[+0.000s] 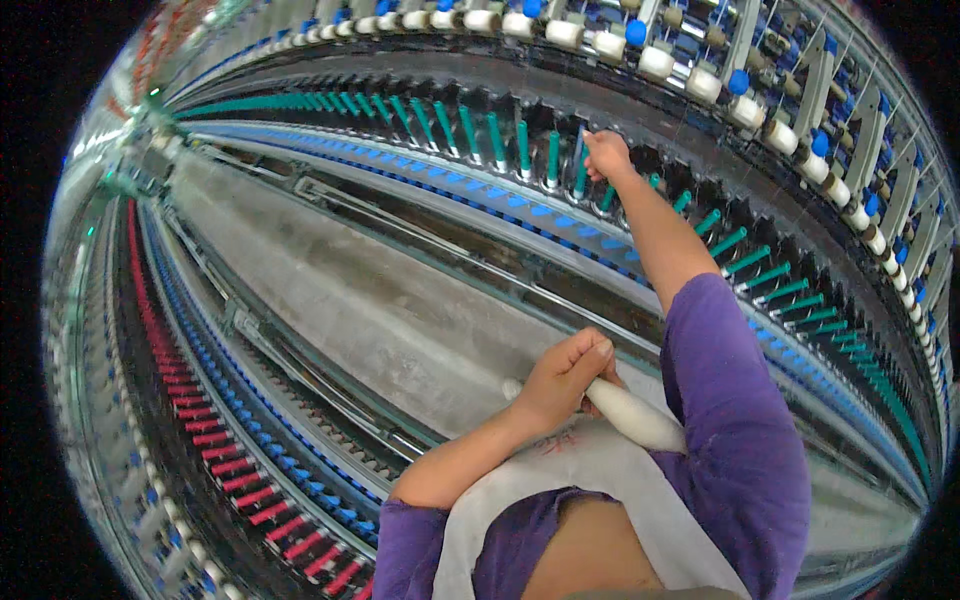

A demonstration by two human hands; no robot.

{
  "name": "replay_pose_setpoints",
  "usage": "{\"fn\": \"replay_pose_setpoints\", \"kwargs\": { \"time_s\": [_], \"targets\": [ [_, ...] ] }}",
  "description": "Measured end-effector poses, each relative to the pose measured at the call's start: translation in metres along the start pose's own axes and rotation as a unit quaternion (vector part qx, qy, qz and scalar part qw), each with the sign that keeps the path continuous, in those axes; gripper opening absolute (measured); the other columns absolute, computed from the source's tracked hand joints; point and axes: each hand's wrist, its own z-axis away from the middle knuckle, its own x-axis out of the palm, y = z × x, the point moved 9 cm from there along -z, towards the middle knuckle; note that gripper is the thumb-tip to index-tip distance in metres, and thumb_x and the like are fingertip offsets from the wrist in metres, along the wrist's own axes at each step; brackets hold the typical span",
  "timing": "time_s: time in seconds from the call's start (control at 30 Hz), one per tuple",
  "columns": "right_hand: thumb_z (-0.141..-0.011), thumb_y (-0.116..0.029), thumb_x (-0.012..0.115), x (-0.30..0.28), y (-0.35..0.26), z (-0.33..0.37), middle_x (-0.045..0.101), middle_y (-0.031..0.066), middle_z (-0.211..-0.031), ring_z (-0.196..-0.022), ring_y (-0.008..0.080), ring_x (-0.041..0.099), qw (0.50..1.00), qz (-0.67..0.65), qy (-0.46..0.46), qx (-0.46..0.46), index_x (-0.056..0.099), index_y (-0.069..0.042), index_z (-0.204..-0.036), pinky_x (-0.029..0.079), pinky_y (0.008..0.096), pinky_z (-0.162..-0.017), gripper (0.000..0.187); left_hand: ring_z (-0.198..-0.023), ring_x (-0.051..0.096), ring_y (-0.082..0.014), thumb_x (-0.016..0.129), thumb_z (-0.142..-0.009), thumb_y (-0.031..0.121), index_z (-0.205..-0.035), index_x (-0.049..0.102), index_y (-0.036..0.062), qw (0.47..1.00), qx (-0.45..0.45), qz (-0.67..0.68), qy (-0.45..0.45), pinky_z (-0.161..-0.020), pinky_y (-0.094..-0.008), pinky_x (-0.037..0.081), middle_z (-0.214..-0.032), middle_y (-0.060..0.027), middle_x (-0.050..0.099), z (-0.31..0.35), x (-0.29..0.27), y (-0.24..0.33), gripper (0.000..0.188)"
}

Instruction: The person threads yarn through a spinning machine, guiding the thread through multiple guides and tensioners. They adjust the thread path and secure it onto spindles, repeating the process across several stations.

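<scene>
My left hand [568, 378] is closed round the narrow end of a white yarn bobbin [640, 415], tapered and wound full, whose thick end rests against my apron. Beyond it, my right hand [607, 157] reaches out to a row of upright green tubes [523, 150] on the spinning frame. Its fingers are curled in beside the top of one green tube [580, 178], where a thin greyish rod shows. Whatever those fingers pinch is too small to make out.
White rollers with blue caps [656, 64] run above the green tubes. A blue rail [480, 195] lies below them. A grey floor aisle [330, 270] separates this frame from another with red tubes [230, 467] on the left. A pale apron [500, 490] covers my front.
</scene>
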Motion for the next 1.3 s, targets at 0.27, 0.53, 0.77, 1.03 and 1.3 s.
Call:
{"fn": "replay_pose_setpoints", "kwargs": {
  "time_s": [0.27,0.53,0.77,1.03,1.3],
  "targets": [
    [-0.101,-0.035,0.051,0.011,0.002,0.025,0.067,0.0201,-0.071,-0.066,0.0419,0.067,0.871,0.408,0.171,-0.214,0.063,-0.005,-0.08,0.055,0.0521,-0.058,0.038,-0.062,0.055,-0.0066,0.047,-0.107,0.03,-0.092,0.055,0.0096,0.988,-0.077,-0.058,-0.119,-0.055,-0.0238,0.046,-0.079,-0.0003,0.061,-0.105,-0.053,0.036,0.027],
    [-0.093,-0.031,0.058,0.071,0.17,0.102,0.065,0.0203,-0.123,-0.117,0.0358,0.062,0.862,0.491,-0.124,-0.008,0.06,-0.012,-0.13,0.046,0.0562,-0.098,0.041,-0.077,0.059,-0.0075,0.05,-0.106,0.027,-0.104,0.063,0.0058,0.937,0.247,-0.222,-0.105,-0.063,-0.0265,0.046,-0.092,-0.0034,0.071,-0.2,-0.075,0.107,0.025],
    [-0.089,-0.022,0.062,0.045,0.213,0.071,0.072,0.0183,-0.09,-0.08,0.0362,0.07,0.922,0.37,0.1,0.053,0.048,-0.011,-0.142,0.052,0.0527,-0.084,0.056,-0.059,0.05,-0.0064,0.062,-0.099,0.014,-0.116,0.067,0.004,0.972,-0.077,-0.191,-0.112,-0.052,-0.0232,0.04,-0.071,0.0024,0.056,-0.226,-0.255,0.089,0.02],
    [-0.089,-0.02,0.064,0.05,0.2,0.016,0.069,0.0128,-0.076,-0.065,0.0335,0.068,0.875,0.456,0.157,0.04,0.051,-0.01,-0.133,0.055,0.0467,-0.063,0.048,-0.076,0.055,-0.0073,0.073,-0.092,0.013,-0.101,0.072,0.0023,0.872,-0.152,-0.454,-0.103,-0.066,-0.025,0.046,-0.082,0.0002,0.064,-0.222,-0.375,0.049,0.014],
    [-0.089,-0.014,0.074,0.047,0.162,0.048,0.067,0.0045,-0.08,-0.067,0.0142,0.064,0.989,-0.132,0.057,0.018,0.052,-0.014,-0.143,0.054,0.0325,-0.062,0.058,-0.077,0.062,-0.0171,0.076,-0.087,0.02,-0.092,0.071,0.0009,0.901,0.124,-0.411,-0.07,-0.068,-0.0323,0.049,-0.083,-0.0092,0.066,-0.392,-0.242,-0.05,0.021]
  ]
}}
